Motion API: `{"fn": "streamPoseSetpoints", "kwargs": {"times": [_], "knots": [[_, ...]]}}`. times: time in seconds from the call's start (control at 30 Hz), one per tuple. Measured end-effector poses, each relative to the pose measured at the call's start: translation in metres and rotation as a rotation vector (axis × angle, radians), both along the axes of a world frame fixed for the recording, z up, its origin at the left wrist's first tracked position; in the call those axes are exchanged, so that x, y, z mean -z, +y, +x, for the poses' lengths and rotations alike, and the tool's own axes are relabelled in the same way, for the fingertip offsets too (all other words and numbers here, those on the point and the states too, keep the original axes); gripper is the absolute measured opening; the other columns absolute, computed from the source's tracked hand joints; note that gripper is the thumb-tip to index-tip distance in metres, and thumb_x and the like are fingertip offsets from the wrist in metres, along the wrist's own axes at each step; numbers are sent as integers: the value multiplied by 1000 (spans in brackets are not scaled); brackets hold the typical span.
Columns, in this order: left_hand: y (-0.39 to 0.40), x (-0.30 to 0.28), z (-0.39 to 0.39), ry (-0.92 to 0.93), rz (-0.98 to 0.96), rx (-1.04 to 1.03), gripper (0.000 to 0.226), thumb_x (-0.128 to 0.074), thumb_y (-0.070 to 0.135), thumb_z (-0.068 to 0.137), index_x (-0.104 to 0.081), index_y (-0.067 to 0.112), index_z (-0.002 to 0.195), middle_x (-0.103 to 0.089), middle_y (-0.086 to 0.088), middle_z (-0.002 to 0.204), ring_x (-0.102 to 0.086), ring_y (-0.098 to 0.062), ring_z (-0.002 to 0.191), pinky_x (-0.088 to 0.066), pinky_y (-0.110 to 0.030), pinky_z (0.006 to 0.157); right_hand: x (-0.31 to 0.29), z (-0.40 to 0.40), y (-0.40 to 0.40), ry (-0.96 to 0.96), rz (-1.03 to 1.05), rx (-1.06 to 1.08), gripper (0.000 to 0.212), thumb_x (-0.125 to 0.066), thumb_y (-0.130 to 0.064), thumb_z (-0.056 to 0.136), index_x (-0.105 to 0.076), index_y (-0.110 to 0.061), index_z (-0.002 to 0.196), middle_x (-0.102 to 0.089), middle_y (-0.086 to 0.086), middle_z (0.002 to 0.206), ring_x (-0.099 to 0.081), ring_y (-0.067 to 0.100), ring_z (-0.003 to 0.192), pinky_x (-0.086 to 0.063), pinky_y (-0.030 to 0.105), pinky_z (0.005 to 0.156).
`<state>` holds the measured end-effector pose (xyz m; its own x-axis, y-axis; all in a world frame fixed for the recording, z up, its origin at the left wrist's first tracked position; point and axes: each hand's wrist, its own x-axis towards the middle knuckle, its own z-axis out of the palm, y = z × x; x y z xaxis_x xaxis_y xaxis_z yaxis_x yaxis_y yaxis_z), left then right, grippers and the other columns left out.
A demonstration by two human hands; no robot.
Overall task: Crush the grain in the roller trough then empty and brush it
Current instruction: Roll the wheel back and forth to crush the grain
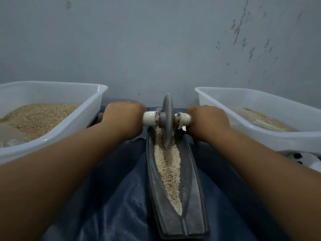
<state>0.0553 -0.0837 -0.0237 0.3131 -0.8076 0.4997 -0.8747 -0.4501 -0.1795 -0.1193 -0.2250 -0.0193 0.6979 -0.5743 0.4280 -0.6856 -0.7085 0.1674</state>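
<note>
Both hands, left hand and right hand, grip the roller handles, seemingly fully curled; its disc stands in the grain at mid-frame, inside the trough.

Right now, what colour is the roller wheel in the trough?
Grey roller wheel, clearest in the head view.

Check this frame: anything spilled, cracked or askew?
One thing: the white sleeve on the roller's right handle looks chipped and ragged at its inner end beside the wheel. No spill shows: the grain lies inside the trough.
</note>
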Motion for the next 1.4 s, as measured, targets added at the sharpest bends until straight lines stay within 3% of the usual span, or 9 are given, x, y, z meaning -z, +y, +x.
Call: {"fn": "streamPoseSetpoints", "kwargs": {"times": [0.17, 0.3, 0.43, 0.57, 0.7, 0.87, 1.07, 1.27, 1.4], "knots": [[15, 4, -4, 43, 51, 19, 24, -64, 30, 76, -40, 31, 77, -40, 10, 63, -46, -16, 61, -40, -29, 61, -3, -10, 10, 47, -8, -18, 18, -60, -24, 68, -42, -25, 67, -45, -7, 62, -38, 12, 52, -23, 24, 47], [49, 2, -29, 15, 107, 62, 33, -63, 35, 79, -31, 34, 71, -38, 11, 62, -37, -7, 56, -39, -27, 60, -5, -43, 43, 119, 133, -26, 8, -58, -26, 70, -50, -25, 74, -54, -7, 70, -51, 14, 62, -33, 25, 50], [86, -10, -55, 34, 196, 74, 28, -61, 43, 75, -34, 37, 69, -45, 12, 63, -46, -3, 59, -44, -24, 61, -20, -82, 78, 199, 246, -63, 12, -60, -32, 69, -50, -29, 72, -59, -7, 70, -56, 8, 65, -47, 28, 55], [103, -16, -62, 31, 217, 58, 18, -55, 46, 68, -41, 39, 78, -49, 12, 64, -50, -2, 62, -46, -23, 60, -30, -98, 93, 232, 263, -52, 15, -62, -40, 67, -49, -36, 73, -59, -10, 66, -52, 2, 58, -37, 22, 48], [79, -12, -55, 22, 211, 19, 26, -60, 40, 75, -35, 34, 69, -46, 11, 64, -46, -2, 58, -47, -26, 60, -13, -73, 75, 175, 254, 9, 10, -60, -32, 68, -51, -32, 73, -58, -9, 69, -54, 8, 63, -43, 26, 52], [24, 2, -21, -1, 48, -18, 24, -62, 32, 78, -38, 31, 77, -36, 9, 60, -35, -12, 53, -29, -28, 55, 6, -21, 27, 9, 32, 39, 8, -57, -29, 72, -50, -28, 77, -41, -9, 62, -40, 14, 54, -19, 23, 45], [3, 11, 2, 86, -28, -15, 20, -63, 26, 78, -43, 28, 81, -41, 8, 65, -45, -18, 63, -36, -30, 60, 1, 6, 1, -4, -208, -59, 38, -63, -24, 71, -27, -27, 63, -31, -8, 54, -35, 19, 52, -12, 25, 47], [41, 1, -30, 43, 103, 24, 30, -63, 34, 81, -33, 33, 76, -37, 10, 64, -38, -8, 58, -36, -29, 60, -3, -30, 35, 91, 100, -25, 11, -59, -24, 72, -49, -26, 74, -50, -7, 67, -43, 11, 57, -32, 26, 50], [81, -7, -57, 20, 150, 42, 31, -59, 40, 75, -30, 36, 66, -41, 10, 61, -34, -2, 52, -28, -24, 49, -16, -78, 77, 175, 210, -66, 11, -59, -33, 71, -48, -31, 73, -56, -9, 69, -52, 5, 64, -41, 25, 53]]}}
